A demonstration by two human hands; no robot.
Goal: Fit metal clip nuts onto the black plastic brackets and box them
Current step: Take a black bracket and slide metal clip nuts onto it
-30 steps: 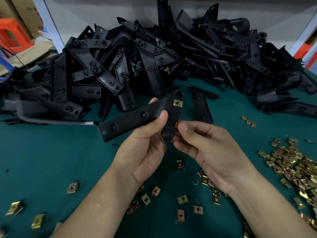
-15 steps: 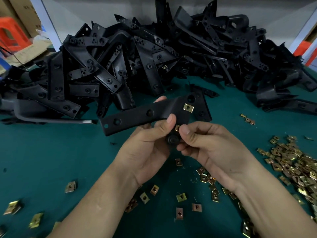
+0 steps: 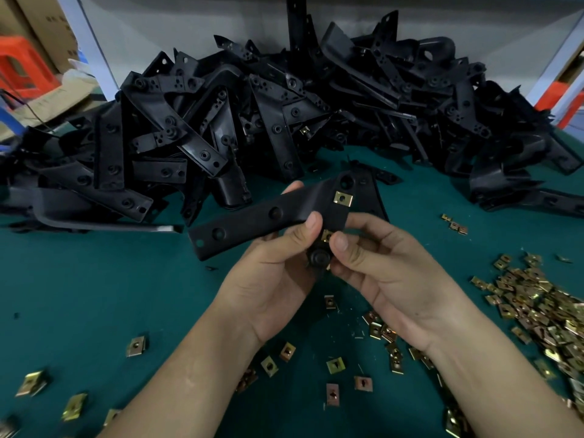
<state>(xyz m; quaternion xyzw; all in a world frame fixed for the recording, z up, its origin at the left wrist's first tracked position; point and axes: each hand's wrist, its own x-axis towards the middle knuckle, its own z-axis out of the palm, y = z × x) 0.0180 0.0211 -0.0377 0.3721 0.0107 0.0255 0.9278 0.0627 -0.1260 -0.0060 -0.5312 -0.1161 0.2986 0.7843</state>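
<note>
**Q:** What's on the tabletop (image 3: pixel 79 295)?

**A:** It's green, w/ the bracket pile (image 3: pixel 284 121) filling 10 to 2 o'clock. The nut heap (image 3: pixel 537 311) is at 4 o'clock, beside your right forearm.

**Q:** Where's the held bracket (image 3: pixel 252 222)?

**A:** Dead centre, off the tabletop, long end pointing to 8 o'clock. Your left hand (image 3: pixel 275 279) grips it, thumb on top & fingers curled behind. Your right hand (image 3: pixel 395 273) meets it from 3 o'clock. Its thumb & forefinger pinch a second clip nut (image 3: pixel 326 235) at the bracket's near edge, btwn your two thumb tips.

**Q:** Any nut on it?

**A:** Yes. The fitted clip nut (image 3: pixel 343 198) sits near the far end, approx 1 o'clock of your thumbs. Loose nuts (image 3: pixel 335 365) lie scattered from 5 to 8 o'clock, around your wrists.
</note>
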